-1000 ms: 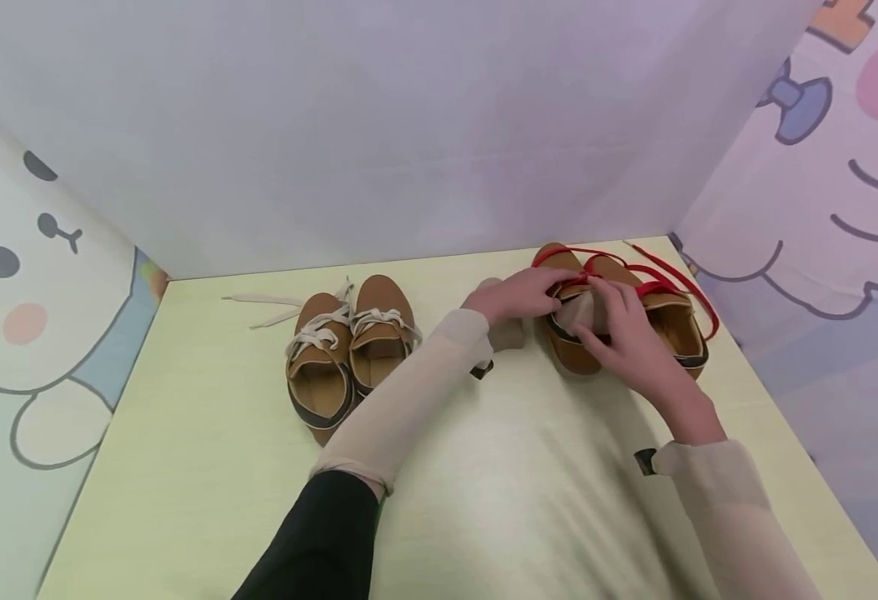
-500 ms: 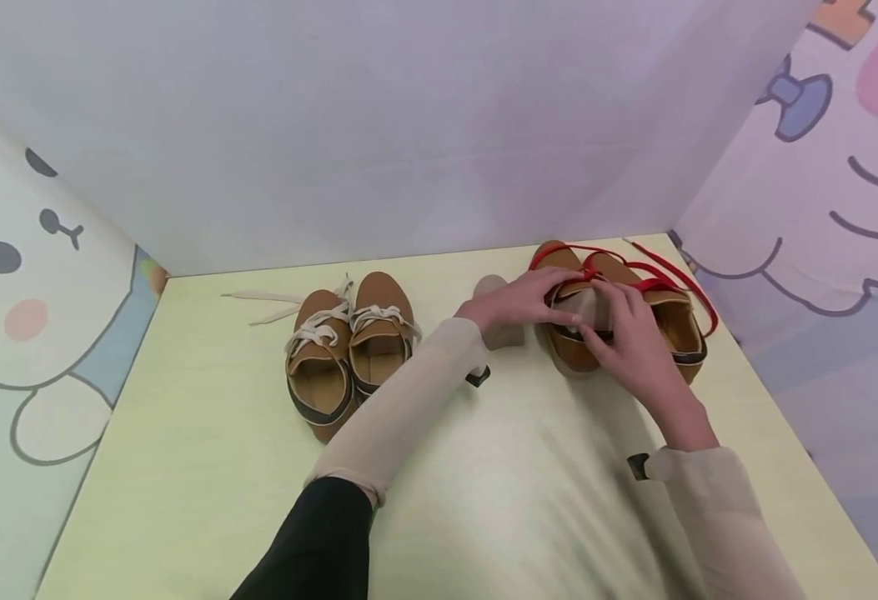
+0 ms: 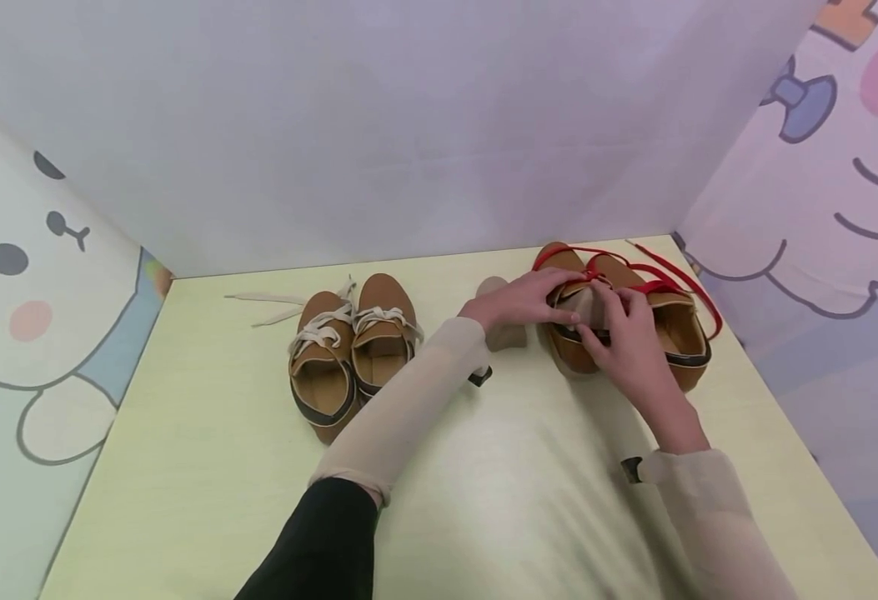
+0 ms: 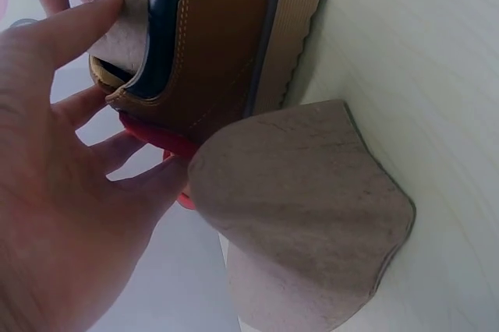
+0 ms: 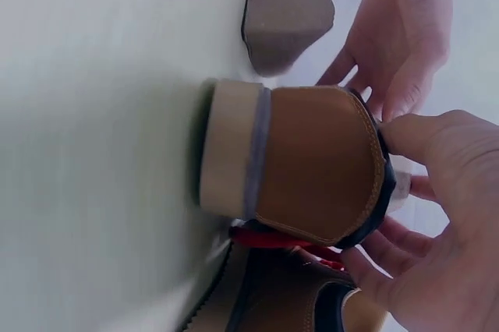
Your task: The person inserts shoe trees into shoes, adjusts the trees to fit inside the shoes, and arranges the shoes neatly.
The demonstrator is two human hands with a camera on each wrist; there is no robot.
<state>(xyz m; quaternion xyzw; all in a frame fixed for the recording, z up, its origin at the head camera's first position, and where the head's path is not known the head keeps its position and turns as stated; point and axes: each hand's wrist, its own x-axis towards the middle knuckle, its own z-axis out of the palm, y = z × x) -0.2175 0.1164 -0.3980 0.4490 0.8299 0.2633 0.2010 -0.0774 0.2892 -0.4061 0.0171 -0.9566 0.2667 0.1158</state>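
Note:
My left hand (image 3: pixel 514 300) and right hand (image 3: pixel 629 350) both work at the opening of a brown shoe (image 3: pixel 572 360) with red laces. A grey-beige moulded shoe insert (image 4: pixel 129 40) sits in that opening, mostly hidden inside. In the left wrist view, my left thumb presses the insert's edge while the fingers reach round the tongue side by the red lace (image 4: pixel 160 135). My right hand grips across the collar, thumb on one side and fingers on the other, one finger at the insert. A second insert (image 4: pixel 296 176) stands on the table left of the shoe.
Close on the right stands the matching red-laced shoe (image 3: pixel 682 333). Another pair of brown shoes with white laces, a left one (image 3: pixel 322 392) and a right one (image 3: pixel 382 296), stands left of centre. Cloth-covered walls (image 3: pixel 408 150) border the pale table (image 3: pixel 206 433).
My left thumb has come down onto the insert, which shows lower in the shoe's opening than a second ago. My right hand has shifted slightly; the shoes stay put.

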